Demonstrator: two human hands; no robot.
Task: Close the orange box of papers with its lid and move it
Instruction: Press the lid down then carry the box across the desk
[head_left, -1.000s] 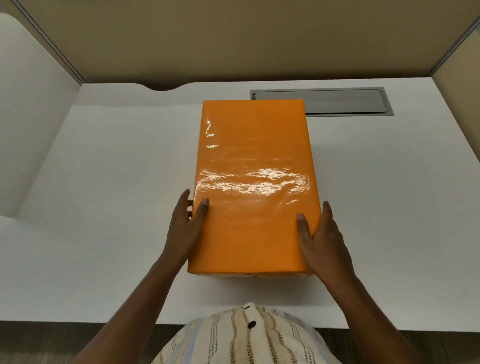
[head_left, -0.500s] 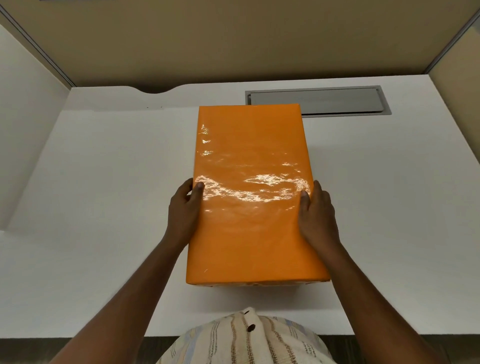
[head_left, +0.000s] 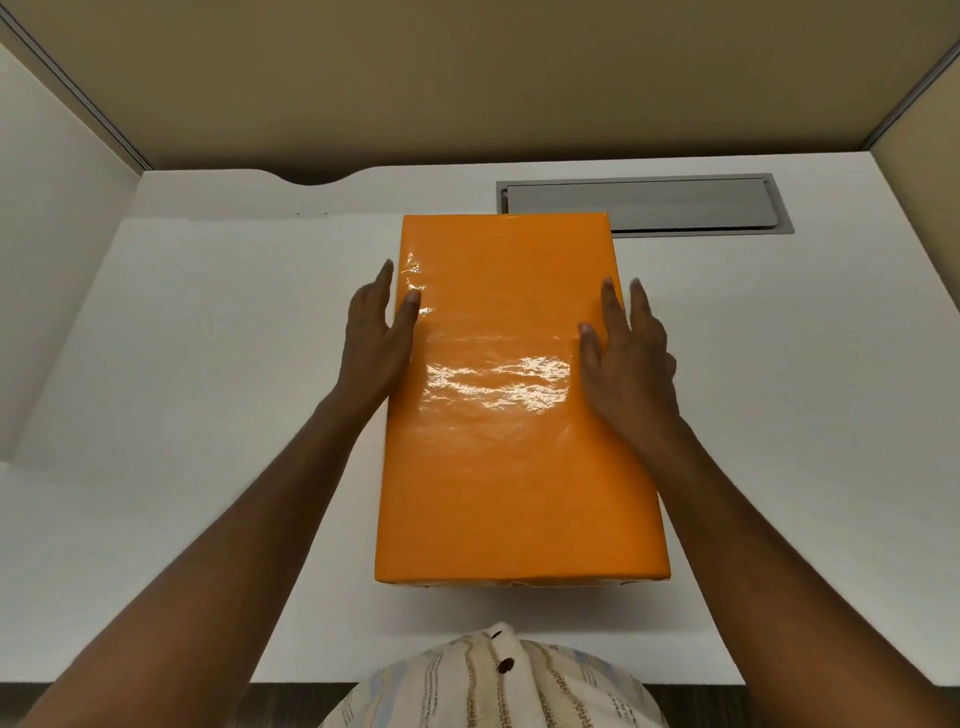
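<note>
Striped shirt (head_left: 498, 680) at bottom edge. Box (head_left: 519, 467) on desk (head_left: 208, 364), centred, lid (head_left: 506, 249) on and looking flush, papers hidden. Left hand (head_left: 375, 338) flat on left side, thumb on top, fingers spread, not clamped. Right hand (head_left: 631, 358) spread over right top edge, fingers loose. Far end just short of grey hatch (head_left: 701, 205). Closing looks done; move left, needs firmer grip on both sides
</note>
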